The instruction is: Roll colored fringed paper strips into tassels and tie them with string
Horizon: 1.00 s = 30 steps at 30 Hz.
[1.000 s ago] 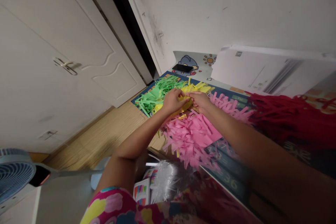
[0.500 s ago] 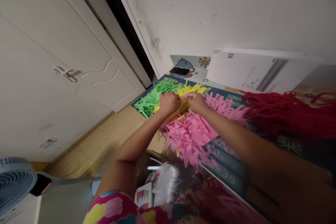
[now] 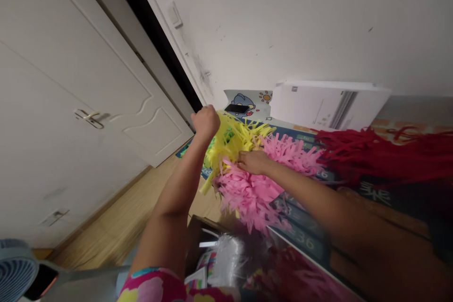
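My left hand (image 3: pixel 206 121) is raised above the far left corner of the table with its fingers closed on one edge of a fringed yellow paper sheet (image 3: pixel 224 140). The sheet hangs from it as a thin, see-through sweep. Lower and to the right, my right hand (image 3: pixel 253 162) has its curled fingers at the lower edge of the yellow paper, beside the fringed pink paper (image 3: pixel 253 191); its fingertips are partly hidden. Fringed green paper (image 3: pixel 230 133) shows in part behind the yellow strips.
Fringed red paper (image 3: pixel 368 155) lies on the right of the dark printed table mat (image 3: pixel 304 240). A white box (image 3: pixel 325 104) leans at the wall, near a black phone (image 3: pixel 237 108). Below the table edge is a clear plastic bundle (image 3: pixel 228 257). A fan (image 3: pixel 16 266) stands lower left.
My left hand has lifted up and to the left, drawing the yellow sheet out over the green paper. My right hand has moved slightly down. The camera view has shifted a little.
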Tool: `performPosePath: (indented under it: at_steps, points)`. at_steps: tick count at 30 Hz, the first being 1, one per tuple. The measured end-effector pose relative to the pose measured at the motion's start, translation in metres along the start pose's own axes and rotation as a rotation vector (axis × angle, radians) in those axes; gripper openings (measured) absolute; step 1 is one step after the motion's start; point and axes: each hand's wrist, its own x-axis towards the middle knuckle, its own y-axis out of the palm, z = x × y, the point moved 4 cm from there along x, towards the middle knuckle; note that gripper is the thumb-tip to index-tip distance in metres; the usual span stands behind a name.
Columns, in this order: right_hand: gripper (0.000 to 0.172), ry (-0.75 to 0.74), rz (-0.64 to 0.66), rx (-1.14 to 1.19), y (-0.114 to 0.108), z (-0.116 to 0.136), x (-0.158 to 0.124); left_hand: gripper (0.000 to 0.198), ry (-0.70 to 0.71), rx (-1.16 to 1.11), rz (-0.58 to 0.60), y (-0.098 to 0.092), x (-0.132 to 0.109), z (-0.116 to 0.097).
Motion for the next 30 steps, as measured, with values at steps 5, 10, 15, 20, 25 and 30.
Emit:
performPosePath:
  at_steps: [5,10,15,20,25,30]
  points:
    - [0.034,0.007,-0.027,0.022,-0.004,0.008,-0.003,0.041,-0.151,-0.261,-0.167,-0.047,0.051,0.024]
    - [0.020,0.059,-0.194,0.089,-0.035,0.010,-0.013,0.033,0.122,-0.169,-0.336,-0.108,0.062,-0.011]
    - [0.036,0.121,-0.564,0.184,-0.092,0.022,-0.064,0.022,0.574,-0.047,-0.278,-0.131,0.008,-0.074]
    - [0.045,-0.022,-1.241,0.610,-0.111,0.050,-0.133,0.022,0.855,0.038,-0.255,-0.134,-0.069,-0.129]
    - [0.052,0.005,-1.288,0.963,-0.077,0.062,-0.158,0.023,0.908,0.010,-0.477,-0.130,-0.122,-0.163]
    - [0.047,0.143,-1.334,0.659,-0.069,0.046,-0.178,0.025,1.078,-0.264,-0.739,-0.129,-0.166,-0.174]
